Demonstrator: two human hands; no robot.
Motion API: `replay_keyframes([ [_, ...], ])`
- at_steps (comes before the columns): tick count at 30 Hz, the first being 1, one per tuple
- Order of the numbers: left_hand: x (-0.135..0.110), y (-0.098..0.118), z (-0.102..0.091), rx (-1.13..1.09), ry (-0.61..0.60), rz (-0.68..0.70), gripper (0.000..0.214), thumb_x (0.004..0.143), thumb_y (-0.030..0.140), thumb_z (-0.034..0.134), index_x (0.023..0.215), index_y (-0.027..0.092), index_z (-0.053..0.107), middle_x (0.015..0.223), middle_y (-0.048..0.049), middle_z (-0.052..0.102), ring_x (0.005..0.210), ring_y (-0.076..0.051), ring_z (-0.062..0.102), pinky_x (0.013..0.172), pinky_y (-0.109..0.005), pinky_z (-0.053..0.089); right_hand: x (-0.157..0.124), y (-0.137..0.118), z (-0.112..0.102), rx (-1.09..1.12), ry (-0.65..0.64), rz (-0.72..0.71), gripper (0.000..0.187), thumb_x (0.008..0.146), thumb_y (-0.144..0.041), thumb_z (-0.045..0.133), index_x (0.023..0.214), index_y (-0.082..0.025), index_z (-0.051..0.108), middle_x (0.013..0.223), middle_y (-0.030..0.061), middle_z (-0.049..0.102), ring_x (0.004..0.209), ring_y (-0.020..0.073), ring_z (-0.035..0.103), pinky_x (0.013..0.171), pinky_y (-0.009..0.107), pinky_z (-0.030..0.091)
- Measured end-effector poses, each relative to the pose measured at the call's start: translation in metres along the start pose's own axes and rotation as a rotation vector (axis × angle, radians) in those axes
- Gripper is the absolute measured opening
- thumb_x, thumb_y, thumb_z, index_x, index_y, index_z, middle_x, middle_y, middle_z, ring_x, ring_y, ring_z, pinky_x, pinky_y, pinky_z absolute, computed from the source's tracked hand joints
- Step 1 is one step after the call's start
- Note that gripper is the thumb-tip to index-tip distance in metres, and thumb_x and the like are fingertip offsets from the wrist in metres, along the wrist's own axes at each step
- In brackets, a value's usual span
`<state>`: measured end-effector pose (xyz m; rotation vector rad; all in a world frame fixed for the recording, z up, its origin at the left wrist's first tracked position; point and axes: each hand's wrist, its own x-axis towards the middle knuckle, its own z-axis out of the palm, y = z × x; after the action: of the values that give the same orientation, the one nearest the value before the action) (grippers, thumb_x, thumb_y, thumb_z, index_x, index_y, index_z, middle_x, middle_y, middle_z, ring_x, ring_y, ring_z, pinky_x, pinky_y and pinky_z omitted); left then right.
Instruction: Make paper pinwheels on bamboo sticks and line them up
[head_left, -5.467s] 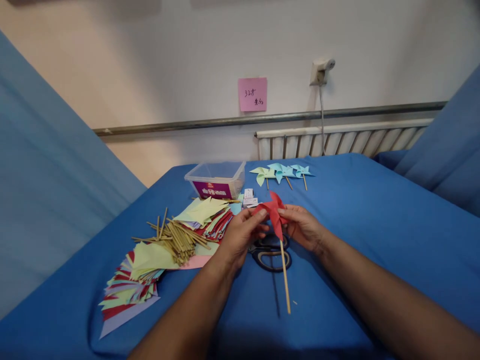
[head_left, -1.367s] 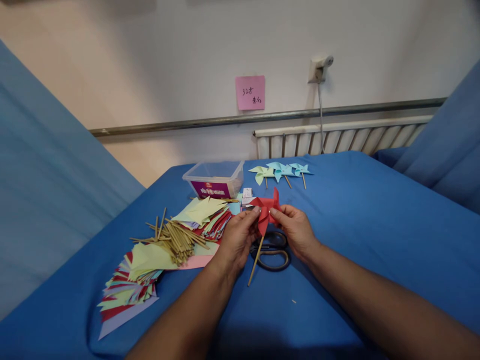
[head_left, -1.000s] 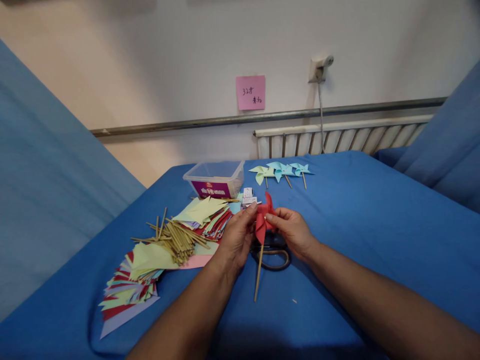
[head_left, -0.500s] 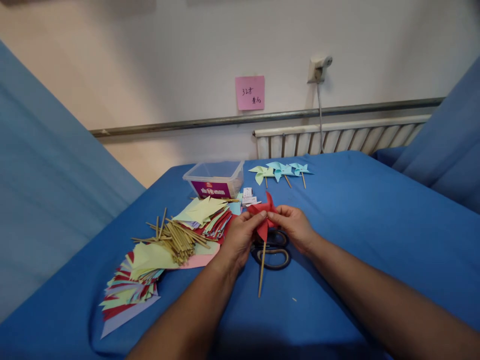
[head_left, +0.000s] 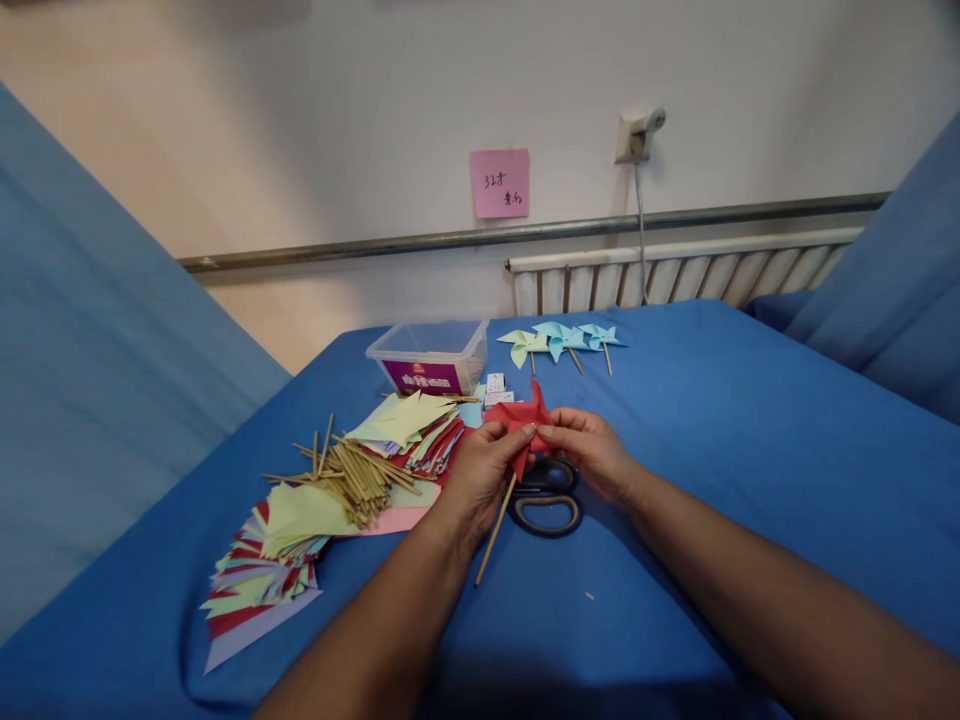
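Head view: left hand [head_left: 480, 475] and right hand [head_left: 592, 455] both pinch the red pinwheel [head_left: 525, 425], held just above the scissors [head_left: 551, 510]. 3 finished pinwheels [head_left: 562, 340] lie on the far tabletop [head_left: 712, 450]. Bamboo sticks [head_left: 360, 475] and cut paper sheets [head_left: 262, 570] sit unused at left.

A blue cloth [head_left: 750, 430] covers the table. On it lie black scissors [head_left: 550, 490], a heap of wooden sticks [head_left: 358, 480], and two fanned stacks of coloured paper, one near [head_left: 259, 585] and one farther back [head_left: 409, 425]. Behind them stands a clear plastic box [head_left: 424, 378] with small white packets [head_left: 495, 390] beside it. Three pale pinwheels [head_left: 559, 340] lie in a row at the far edge. On the wall are a pink note [head_left: 499, 183], a socket [head_left: 636, 135], a pipe [head_left: 375, 245] and a radiator [head_left: 675, 275].
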<state>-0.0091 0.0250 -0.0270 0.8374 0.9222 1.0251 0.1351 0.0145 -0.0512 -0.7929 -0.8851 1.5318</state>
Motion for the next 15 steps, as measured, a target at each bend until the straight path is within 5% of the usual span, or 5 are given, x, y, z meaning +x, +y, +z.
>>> replay_keyframes([
  [7, -0.005, 0.010, 0.004, -0.126, 0.004, 0.086, 0.013, 0.064, 0.017, 0.078, 0.070, 0.011, 0.068, 0.061, -0.0019, 0.066, 0.051, -0.010, 0.057, 0.053, -0.021, 0.047, -0.004, -0.001, 0.001, 0.086, -0.030, -0.049, 0.029, 0.074, -0.046, 0.077, 0.081, -0.020, 0.068, 0.072, -0.0006, 0.067, 0.061, 0.0114, 0.058, 0.060, 0.024, 0.047],
  [15, -0.003, 0.014, 0.002, -0.151, 0.111, 0.088, 0.012, 0.066, 0.015, 0.075, 0.073, 0.012, 0.066, 0.062, -0.0011, 0.066, 0.050, -0.010, 0.056, 0.051, -0.022, 0.046, -0.001, 0.000, 0.005, -0.122, 0.081, -0.229, 0.038, 0.061, -0.036, 0.087, 0.091, -0.022, 0.068, 0.072, -0.0016, 0.068, 0.064, 0.0131, 0.061, 0.063, 0.027, 0.050],
])
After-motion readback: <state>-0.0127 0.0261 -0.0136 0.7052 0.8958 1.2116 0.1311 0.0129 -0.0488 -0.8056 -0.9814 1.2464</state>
